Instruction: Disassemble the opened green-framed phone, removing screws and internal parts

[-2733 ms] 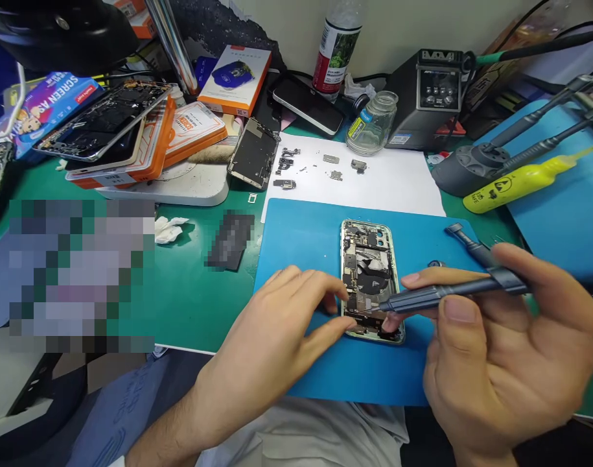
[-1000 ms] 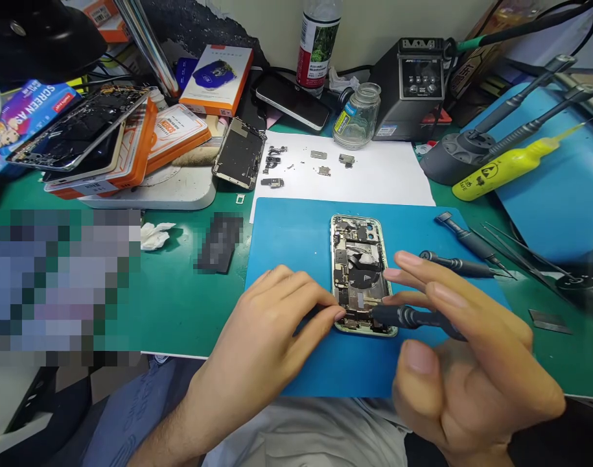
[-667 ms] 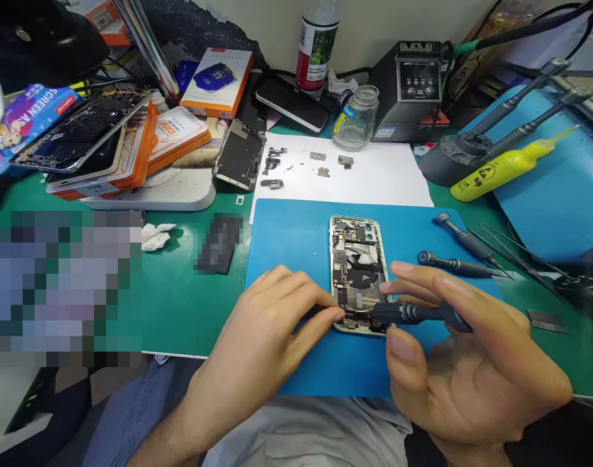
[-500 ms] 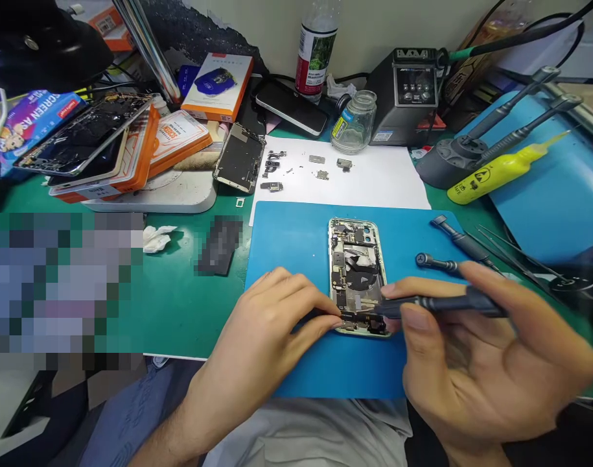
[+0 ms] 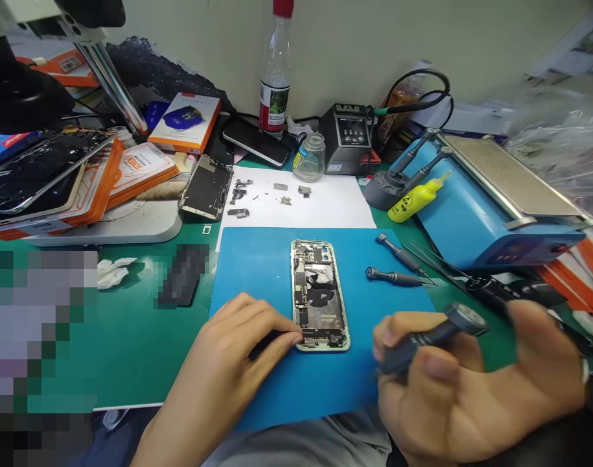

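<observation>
An opened phone (image 5: 320,298) lies on the blue mat (image 5: 257,259), its circuit boards and inner parts bare. My left hand (image 5: 245,353) is closed at the phone's lower left edge, thumb and forefinger pinching it. Off to the right of the phone, my right hand (image 5: 471,383) grips a dark precision screwdriver (image 5: 422,340) between thumb and fingers. Its cap end points up and right; the tip is blurred. Two more screwdrivers, one with a round cap (image 5: 393,277) and another above it (image 5: 400,251), rest on the mat's right side.
Small phone parts (image 5: 240,189) sit on white paper (image 5: 335,211) behind the mat. A detached screen (image 5: 206,188), a glass jar (image 5: 310,159) and a soldering station (image 5: 345,139) stand further back. Tweezers (image 5: 444,263) and a blue heating plate machine (image 5: 471,227) are at the right.
My right hand has pulled the screwdriver away from the phone, down and right, and tilted it. My left hand stays at the phone's edge. The camera view has shifted right and up.
</observation>
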Motion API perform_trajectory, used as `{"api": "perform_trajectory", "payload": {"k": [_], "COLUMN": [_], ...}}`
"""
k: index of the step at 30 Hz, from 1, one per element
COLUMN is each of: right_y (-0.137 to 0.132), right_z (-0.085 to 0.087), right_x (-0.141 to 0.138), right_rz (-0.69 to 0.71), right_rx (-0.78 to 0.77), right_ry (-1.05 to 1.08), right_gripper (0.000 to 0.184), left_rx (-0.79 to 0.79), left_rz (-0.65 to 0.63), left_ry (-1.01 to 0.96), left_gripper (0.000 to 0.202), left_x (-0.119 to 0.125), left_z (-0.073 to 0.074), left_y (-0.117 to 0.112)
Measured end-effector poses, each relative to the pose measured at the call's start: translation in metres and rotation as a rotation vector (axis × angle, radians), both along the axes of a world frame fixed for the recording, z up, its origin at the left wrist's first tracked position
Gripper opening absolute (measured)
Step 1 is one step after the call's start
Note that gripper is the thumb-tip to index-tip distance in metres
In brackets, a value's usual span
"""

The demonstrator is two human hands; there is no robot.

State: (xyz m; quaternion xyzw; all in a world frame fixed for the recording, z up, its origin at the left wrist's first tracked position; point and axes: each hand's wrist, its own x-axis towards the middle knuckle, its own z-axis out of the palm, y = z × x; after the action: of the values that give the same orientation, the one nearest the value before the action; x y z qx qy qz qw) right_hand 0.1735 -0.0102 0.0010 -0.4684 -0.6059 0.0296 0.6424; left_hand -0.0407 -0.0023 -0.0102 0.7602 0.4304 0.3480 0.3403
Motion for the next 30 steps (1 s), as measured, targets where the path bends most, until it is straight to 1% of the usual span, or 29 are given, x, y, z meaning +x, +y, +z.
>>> {"api": "perform_trajectory", "payload": {"k": [2, 3, 4, 6, 8, 10, 12, 13, 15, 16, 18, 20, 21, 22, 23, 24, 26, 27, 29, 30], "right_y": [-0.002, -0.003, -0.004, -0.003, 0.001, 0.005, 0.007, 0.008, 0.01, 0.013, 0.023, 0.04, 0.05, 0.059, 0.067, 0.072, 0.075, 0.071, 0.055, 0.045], "right_z": [0.005, 0.008, 0.012, 0.017, 0.019, 0.016, 0.012, 0.011, 0.011, 0.012, 0.016, 0.021, 0.022, 0.024, 0.024, 0.025, 0.026, 0.026, 0.025, 0.024], "right_x": [0.01, 0.02, 0.033, 0.064, 0.094, 0.115, 0.126, 0.128, 0.129, 0.128, 0.126, 0.125, 0.125, 0.125, 0.125, 0.123, 0.114, 0.105, 0.08, 0.064], "right_rz": [-0.172, -0.226, -0.247, -0.189, -0.031, 0.044, 0.059, 0.062, 0.056, 0.024, -0.12, -0.282, -0.303, -0.292, -0.271, -0.252, -0.279, -0.324, -0.376, -0.309], "right_rx": [0.049, -0.007, -0.043, -0.213, -0.334, -0.326, -0.299, -0.294, -0.3, -0.306, -0.357, -0.451, -0.485, -0.524, -0.551, -0.552, -0.503, -0.451, -0.322, -0.263], "right_ry": [0.04, -0.001, -0.126, -0.455, -0.74, -0.96, -1.057, -1.073, -1.06, -1.031, -0.981, -0.977, -1.0, -1.022, -1.04, -1.022, -0.95, -0.874, -0.695, -0.455], "right_gripper": [0.066, 0.067, 0.064, 0.057, 0.044, 0.033, 0.03, 0.03, 0.028, 0.027, 0.031, 0.043, 0.049, 0.054, 0.058, 0.057, 0.054, 0.051, 0.044, 0.037], "left_rx": [-0.023, -0.034, -0.043, -0.059, -0.076, -0.089, -0.095, -0.098, -0.103, -0.108, -0.124, -0.144, -0.153, -0.162, -0.171, -0.177, -0.192, -0.198, -0.208, -0.207], "left_rz": [0.011, 0.015, 0.02, 0.028, 0.036, 0.044, 0.053, 0.056, 0.061, 0.063, 0.068, 0.079, 0.084, 0.091, 0.097, 0.103, 0.112, 0.114, 0.117, 0.115], "left_ry": [0.012, 0.018, 0.021, 0.022, 0.017, 0.013, 0.013, 0.014, 0.016, 0.014, 0.007, -0.002, -0.005, -0.009, -0.013, -0.019, -0.031, -0.036, -0.043, -0.046], "left_gripper": [0.015, 0.015, 0.017, 0.02, 0.023, 0.027, 0.03, 0.031, 0.032, 0.032, 0.033, 0.034, 0.034, 0.034, 0.033, 0.033, 0.03, 0.029, 0.024, 0.021], "left_x": [0.0, 0.0, 0.001, 0.001, 0.001, 0.001, 0.002, 0.002, 0.003, 0.003, 0.003, 0.003, 0.003, 0.003, 0.003, 0.003, 0.003, 0.003, 0.003, 0.003], "left_z": [0.0, 0.001, 0.001, 0.002, 0.004, 0.005, 0.005, 0.006, 0.006, 0.006, 0.007, 0.008, 0.009, 0.01, 0.01, 0.011, 0.012, 0.013, 0.013, 0.012], "left_y": [-0.001, -0.001, -0.001, -0.001, -0.001, 0.0, 0.0, 0.0, 0.0, 0.0, 0.0, 0.0, 0.001, 0.001, 0.002, 0.002, 0.002, 0.002, 0.002, 0.002]}}
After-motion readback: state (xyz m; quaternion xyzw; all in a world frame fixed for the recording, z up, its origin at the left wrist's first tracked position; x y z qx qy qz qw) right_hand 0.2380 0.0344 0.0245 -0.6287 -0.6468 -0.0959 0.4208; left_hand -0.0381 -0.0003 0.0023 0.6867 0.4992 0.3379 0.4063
